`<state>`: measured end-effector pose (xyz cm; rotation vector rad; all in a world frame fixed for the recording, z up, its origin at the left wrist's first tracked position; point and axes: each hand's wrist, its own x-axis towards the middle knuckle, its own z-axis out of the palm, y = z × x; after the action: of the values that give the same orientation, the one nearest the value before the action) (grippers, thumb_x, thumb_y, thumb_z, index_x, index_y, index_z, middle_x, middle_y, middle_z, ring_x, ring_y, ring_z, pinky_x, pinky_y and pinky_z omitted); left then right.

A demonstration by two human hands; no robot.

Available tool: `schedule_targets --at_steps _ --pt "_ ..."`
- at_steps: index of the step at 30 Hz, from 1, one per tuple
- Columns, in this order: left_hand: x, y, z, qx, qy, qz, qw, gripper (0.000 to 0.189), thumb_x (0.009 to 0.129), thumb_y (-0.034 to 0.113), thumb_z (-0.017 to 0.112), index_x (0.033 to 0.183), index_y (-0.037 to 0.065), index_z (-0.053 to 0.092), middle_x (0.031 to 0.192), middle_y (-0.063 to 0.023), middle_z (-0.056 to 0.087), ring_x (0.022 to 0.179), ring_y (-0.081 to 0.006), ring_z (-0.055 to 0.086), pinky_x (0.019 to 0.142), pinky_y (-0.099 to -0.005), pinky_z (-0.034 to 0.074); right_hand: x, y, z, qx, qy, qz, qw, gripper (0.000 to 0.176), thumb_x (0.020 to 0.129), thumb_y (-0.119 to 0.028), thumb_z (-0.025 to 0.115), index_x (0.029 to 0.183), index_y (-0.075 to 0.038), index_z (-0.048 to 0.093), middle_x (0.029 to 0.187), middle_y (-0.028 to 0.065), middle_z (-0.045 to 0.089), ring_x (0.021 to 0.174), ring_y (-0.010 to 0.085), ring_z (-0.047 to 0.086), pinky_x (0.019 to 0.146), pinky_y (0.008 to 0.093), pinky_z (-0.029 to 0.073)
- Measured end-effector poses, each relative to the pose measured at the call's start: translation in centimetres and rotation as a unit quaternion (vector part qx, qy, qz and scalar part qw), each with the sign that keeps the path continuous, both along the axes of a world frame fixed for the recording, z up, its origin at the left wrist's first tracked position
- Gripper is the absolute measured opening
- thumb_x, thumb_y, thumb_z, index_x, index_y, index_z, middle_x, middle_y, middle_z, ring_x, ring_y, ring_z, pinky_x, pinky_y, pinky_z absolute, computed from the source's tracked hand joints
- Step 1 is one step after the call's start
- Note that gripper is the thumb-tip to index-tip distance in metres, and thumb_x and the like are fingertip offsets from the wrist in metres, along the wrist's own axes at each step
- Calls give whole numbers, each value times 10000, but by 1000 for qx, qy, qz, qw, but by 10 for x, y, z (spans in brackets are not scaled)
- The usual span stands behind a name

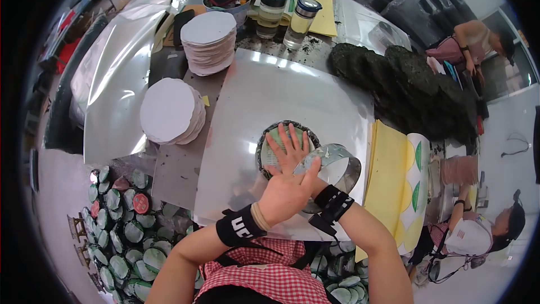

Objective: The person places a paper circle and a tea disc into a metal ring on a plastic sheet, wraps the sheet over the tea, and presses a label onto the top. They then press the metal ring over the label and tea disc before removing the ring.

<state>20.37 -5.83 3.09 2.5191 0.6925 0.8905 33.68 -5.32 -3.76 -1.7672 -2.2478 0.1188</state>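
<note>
My right hand [289, 149] lies flat with spread fingers on a pale green round paper [270, 160]. Around that paper shows the dark, rough rim of a round black cake [261, 149]. My left hand [284, 198] crosses over the back of my right hand, its thumb or index finger pointing up against a shiny metal ring [351, 170]. The ring is tilted beside my right wrist and appears held in my left hand; the other fingers are partly hidden. Under the cake lies a smooth metal sheet [242, 118].
Two stacks of white round papers, one nearer [169, 110] and one farther [208, 31], stand at the left. Dark round cakes [405, 90] are piled at the right, near yellow sheets [385, 174]. Two drink bottles [301, 25] stand behind. Other people [469, 231] work at the right.
</note>
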Motion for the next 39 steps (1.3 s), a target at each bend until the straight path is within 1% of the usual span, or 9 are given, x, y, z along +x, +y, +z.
schedule_targets --at_steps 5,7,11,15,20,29,31,35,39 --pt "-20 -26 13 -44 57 25 997 588 811 104 639 1371 -20 512 690 -35 608 551 -203 624 505 -345 491 34 -11 7 105 130 -14 986 712 898 -396 652 1445 6 439 1519 246 368 1432 410 314 1166 503 254" --pt "-28 -41 19 -51 75 33 995 581 814 109 638 1366 -21 513 684 -38 603 551 -200 625 503 -347 490 41 -20 1 -69 502 -235 830 667 914 -330 634 1417 59 433 1436 268 459 1343 414 434 1140 456 316" --pt "-40 -53 21 -76 166 115 976 566 840 126 633 1375 1 495 746 -80 658 598 -259 661 531 -373 510 -24 -54 -22 -267 479 126 827 423 941 -241 585 1315 -45 590 1156 208 668 1078 337 636 893 406 487" --pt "-127 -17 -57 -441 -38 120 889 263 804 177 739 1040 77 678 853 -110 673 729 -294 652 645 -372 522 10 -76 37 12 243 46 969 350 880 -270 687 1184 -97 673 1023 134 719 974 334 668 860 437 522" --pt "-194 41 -25 -154 240 -113 952 201 702 257 819 809 161 679 1064 -70 570 1099 -317 487 992 -475 355 32 -144 18 -33 214 -63 974 644 654 -470 871 1168 -132 680 1577 320 208 1404 503 325 1124 493 349" --pt "-184 55 -34 -156 188 -139 960 149 711 254 806 786 173 707 1158 -46 581 1184 -325 466 1065 -514 305 -24 -173 35 -1 308 17 951 366 684 -289 860 899 -59 673 1543 363 247 1404 514 330 1124 503 360" --pt "-175 68 -32 -104 145 -107 978 128 711 209 797 777 156 701 1142 -52 593 1177 -333 483 1067 -539 316 -61 -160 38 -223 493 8 841 418 651 -273 887 938 -62 668 1484 357 315 1319 515 432 1079 525 401" --pt "-171 51 33 16 142 -100 985 119 715 167 772 810 174 700 1020 -13 596 1117 -286 540 1070 -562 338 -44 -106 2 -8 319 122 940 416 707 -263 841 994 -33 648 1521 359 271 1353 512 385 1075 501 412" --pt "-192 24 -49 -22 265 -108 958 177 731 232 777 862 171 676 1037 -22 605 1123 -256 549 1118 -565 314 15 -83 -4 -17 322 -193 927 481 726 -251 831 1070 2 609 1483 357 308 1297 505 430 1057 472 433"
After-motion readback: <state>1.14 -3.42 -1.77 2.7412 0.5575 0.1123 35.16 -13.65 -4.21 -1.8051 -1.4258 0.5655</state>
